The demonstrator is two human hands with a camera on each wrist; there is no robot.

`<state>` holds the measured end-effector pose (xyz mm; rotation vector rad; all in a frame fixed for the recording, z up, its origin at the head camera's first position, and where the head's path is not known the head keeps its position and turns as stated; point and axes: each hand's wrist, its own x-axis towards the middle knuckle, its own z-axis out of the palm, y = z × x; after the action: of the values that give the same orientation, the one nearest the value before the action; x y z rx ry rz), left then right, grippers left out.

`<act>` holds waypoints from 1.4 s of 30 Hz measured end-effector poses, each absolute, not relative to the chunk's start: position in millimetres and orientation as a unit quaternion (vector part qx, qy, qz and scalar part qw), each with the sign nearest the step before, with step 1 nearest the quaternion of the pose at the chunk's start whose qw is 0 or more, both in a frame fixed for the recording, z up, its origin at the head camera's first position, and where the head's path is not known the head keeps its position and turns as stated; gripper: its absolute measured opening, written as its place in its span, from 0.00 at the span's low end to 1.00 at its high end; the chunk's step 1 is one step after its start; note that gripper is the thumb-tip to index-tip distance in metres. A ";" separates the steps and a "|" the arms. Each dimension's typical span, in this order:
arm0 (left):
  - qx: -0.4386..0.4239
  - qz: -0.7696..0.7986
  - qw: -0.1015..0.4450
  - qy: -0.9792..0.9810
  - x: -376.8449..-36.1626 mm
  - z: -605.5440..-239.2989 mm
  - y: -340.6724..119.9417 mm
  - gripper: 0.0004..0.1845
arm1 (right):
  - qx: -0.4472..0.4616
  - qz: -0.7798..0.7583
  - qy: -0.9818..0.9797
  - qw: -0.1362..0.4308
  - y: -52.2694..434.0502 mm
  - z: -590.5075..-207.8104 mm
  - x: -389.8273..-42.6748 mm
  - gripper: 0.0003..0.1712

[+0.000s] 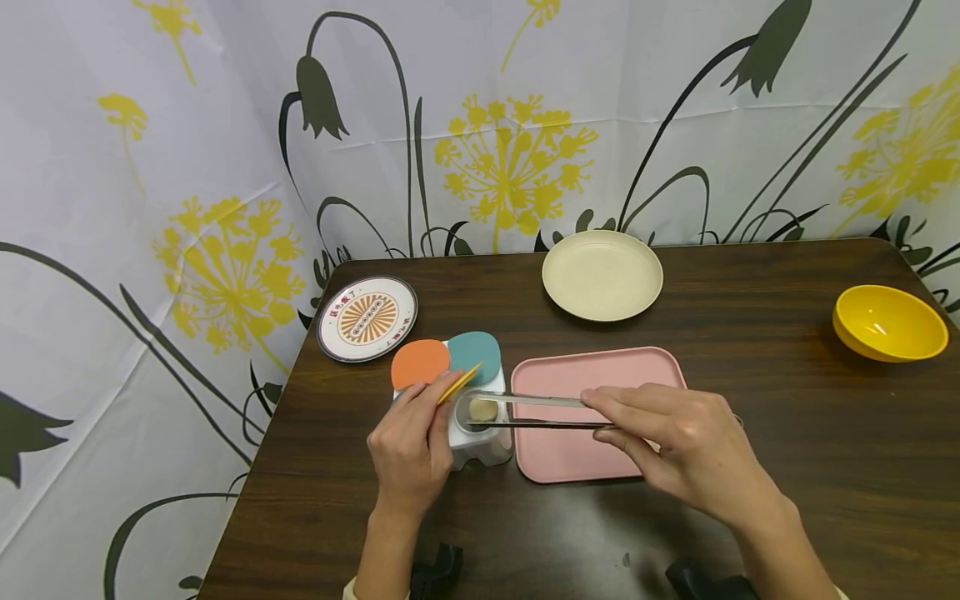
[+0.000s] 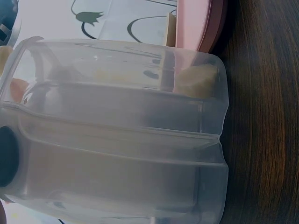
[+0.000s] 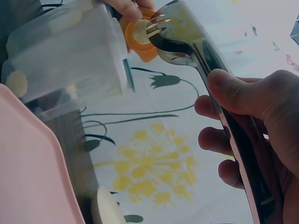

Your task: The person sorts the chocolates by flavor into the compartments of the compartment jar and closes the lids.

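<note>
My left hand (image 1: 412, 442) pinches a yellow-orange lid (image 1: 461, 383) and holds it tilted up over a clear, several-compartment seasoning box (image 1: 482, 452). Orange (image 1: 420, 363) and teal (image 1: 475, 354) lids cover the box's far compartments. In my right hand (image 1: 678, 442) is a pair of metal tongs (image 3: 224, 109), one tip forked and the other spoon-shaped. The tips are above the uncovered compartment. A pale piece (image 1: 482, 409) shows between them in the head view; I cannot tell whether they grip it. Another pale lump (image 2: 198, 80) lies low inside the box.
Right beside the box lies a pink tray (image 1: 532, 467), partly under my right hand. A cream plate (image 1: 602, 275) and a patterned plate (image 1: 367, 319) stand farther back. The yellow bowl (image 1: 890, 325) is at the far right. A flowered cloth (image 1: 517, 50) hangs behind the table.
</note>
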<state>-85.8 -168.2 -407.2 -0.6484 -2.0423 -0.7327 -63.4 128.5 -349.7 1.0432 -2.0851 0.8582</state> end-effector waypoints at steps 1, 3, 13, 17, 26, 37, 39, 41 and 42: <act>-0.259 -0.293 0.424 -0.817 -85.8 -407.2 -168.2 0.15 | 0.397 0.327 -0.795 0.322 128.0 -350.8 -63.7 0.19; -0.258 -0.292 0.424 -0.817 -85.8 -407.3 -168.3 0.15 | 0.397 0.326 -0.796 0.319 127.1 -353.1 -64.5 0.19; -0.258 -0.292 0.426 -0.817 -85.4 -408.4 -168.5 0.15 | 0.396 0.320 -0.806 0.303 126.6 -362.7 -65.9 0.20; -0.258 -0.293 0.427 -0.816 -85.5 -408.3 -168.2 0.15 | 0.395 0.321 -0.808 0.297 127.2 -365.6 -66.8 0.21; -0.260 -0.289 0.433 -0.813 -85.6 -407.3 -167.7 0.15 | 0.391 0.323 -0.823 0.255 129.6 -368.4 -65.3 0.20; -0.262 -0.292 0.439 -0.809 -85.9 -407.2 -167.1 0.15 | 0.383 0.311 -0.833 0.250 130.9 -367.6 -64.3 0.21; -0.263 -0.293 0.438 -0.809 -86.0 -407.0 -166.9 0.15 | 0.377 0.308 -0.839 0.243 132.3 -367.5 -64.0 0.22; -0.263 -0.293 0.438 -0.809 -86.1 -406.8 -166.7 0.15 | 0.371 0.306 -0.845 0.235 133.8 -367.7 -63.4 0.23; -0.263 -0.293 0.437 -0.809 -86.1 -406.7 -166.7 0.15 | 0.367 0.304 -0.848 0.231 134.8 -367.9 -62.9 0.23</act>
<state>-86.1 -166.7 -406.7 -0.6531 -2.0122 -0.7277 -62.9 134.8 -367.9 1.0087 -2.3313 0.8369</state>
